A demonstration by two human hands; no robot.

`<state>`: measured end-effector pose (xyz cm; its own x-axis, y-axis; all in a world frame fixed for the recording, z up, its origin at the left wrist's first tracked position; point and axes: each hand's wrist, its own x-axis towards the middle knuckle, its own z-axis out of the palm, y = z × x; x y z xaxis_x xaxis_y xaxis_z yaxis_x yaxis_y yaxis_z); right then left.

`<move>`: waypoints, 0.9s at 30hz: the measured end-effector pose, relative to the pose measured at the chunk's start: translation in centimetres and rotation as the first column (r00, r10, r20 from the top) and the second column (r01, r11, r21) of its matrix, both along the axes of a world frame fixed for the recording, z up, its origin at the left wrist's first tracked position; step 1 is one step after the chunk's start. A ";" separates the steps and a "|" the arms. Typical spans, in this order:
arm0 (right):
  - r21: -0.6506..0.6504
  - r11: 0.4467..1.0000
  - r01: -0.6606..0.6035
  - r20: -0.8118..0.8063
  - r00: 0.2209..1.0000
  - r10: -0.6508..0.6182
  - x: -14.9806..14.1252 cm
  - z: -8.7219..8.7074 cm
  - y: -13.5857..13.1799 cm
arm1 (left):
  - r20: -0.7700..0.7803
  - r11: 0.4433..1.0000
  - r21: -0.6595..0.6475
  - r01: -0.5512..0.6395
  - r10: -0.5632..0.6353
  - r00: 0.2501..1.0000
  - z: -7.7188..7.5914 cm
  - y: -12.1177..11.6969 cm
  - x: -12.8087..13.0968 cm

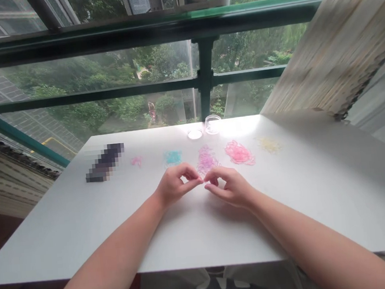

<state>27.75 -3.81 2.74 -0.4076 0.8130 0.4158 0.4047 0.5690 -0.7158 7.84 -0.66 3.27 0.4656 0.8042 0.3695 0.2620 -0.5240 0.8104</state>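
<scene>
Just below the middle of the frame, the left fingers come together at the thumb and forefinger tips. Close beside them, the right fingers curl inward, thumb and forefinger nearly meeting; whether they grip anything is hard to tell, and anything tiny between the two hands is too small to make out. The purple loops lie in a loose pile directly beyond the fingertips, a little above them in the frame.

To the right of that pile sit the pink loops, then the pale yellow loops. To its left are the blue loops and, farther left, a small light-pink cluster. Behind the piles, near the far edge, a clear jar stands beside a round, shallow clear piece. A dark, pixelated object lies at the left of the white surface.

Past the surface, green window bars cross in front of trees and paving outside, and a striped curtain hangs at the upper right.
</scene>
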 end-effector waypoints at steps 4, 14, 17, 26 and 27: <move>0.016 1.000 -0.010 0.004 1.000 0.010 -0.1 0.1 -0.1 | -0.026 0.999 0.015 0.034 -0.033 0.999 -0.1 0.0 0.0; 0.025 0.999 0.039 0.000 0.999 -0.039 0.2 -0.3 0.1 | -0.136 0.974 0.175 0.144 -0.121 0.983 0.3 0.4 -0.9; 0.020 0.999 0.046 -0.006 0.999 -0.046 0.2 -0.3 0.2 | -0.175 0.963 0.220 0.155 -0.117 0.978 0.2 0.4 -0.7; -0.007 0.999 0.052 0.041 0.998 -0.052 0.2 -0.6 0.0 | -0.205 0.949 0.278 0.150 -0.094 0.974 -0.2 0.2 -0.1; -0.008 0.999 0.044 0.047 0.998 -0.044 0.2 -0.8 0.0 | -0.200 0.948 0.282 0.147 -0.092 0.975 -0.2 0.2 -0.1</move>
<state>27.95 -3.76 1.98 -0.3902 0.8343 0.3895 0.4625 0.5434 -0.7006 7.72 -0.45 3.05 0.6332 0.6067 0.4806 0.3109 -0.7680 0.5599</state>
